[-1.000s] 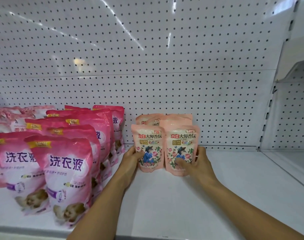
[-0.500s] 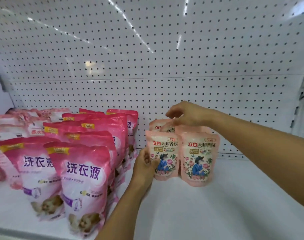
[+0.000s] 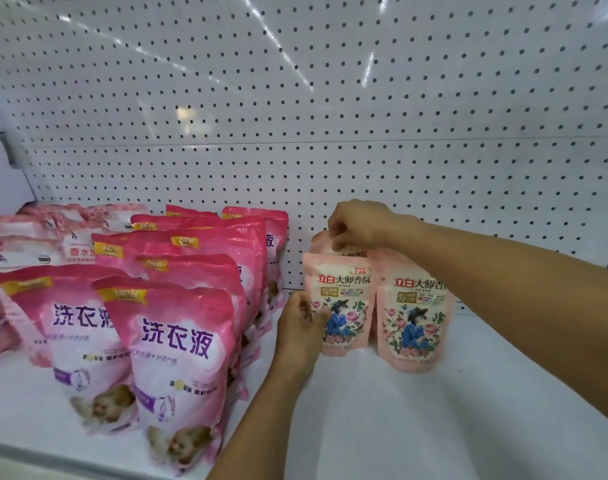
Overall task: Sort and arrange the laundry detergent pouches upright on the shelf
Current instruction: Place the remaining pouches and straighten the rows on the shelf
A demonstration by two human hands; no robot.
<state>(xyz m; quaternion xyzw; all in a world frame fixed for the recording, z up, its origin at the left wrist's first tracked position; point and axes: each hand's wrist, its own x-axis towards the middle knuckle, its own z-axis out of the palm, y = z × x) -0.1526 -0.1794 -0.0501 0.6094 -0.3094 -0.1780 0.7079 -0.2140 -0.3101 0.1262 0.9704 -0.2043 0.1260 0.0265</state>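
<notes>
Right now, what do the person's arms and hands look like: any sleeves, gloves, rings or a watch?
Both forearms are bare as far as the frame shows, with no sleeve edge in view. The left hand and right hand are ungloved. No ring, watch or bracelet shows on either.

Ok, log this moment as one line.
left hand: grips front-left pale pouch | right hand: pinches rear pouch top | front-right pale pouch: upright | shelf

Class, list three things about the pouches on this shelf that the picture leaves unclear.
1. Head view: the rear pale pouch is hidden by the front pale pouch and the right hand.
2. The right pale pouch label is cut off by the forearm.
3. The far-left pouches are blurred.
</notes>
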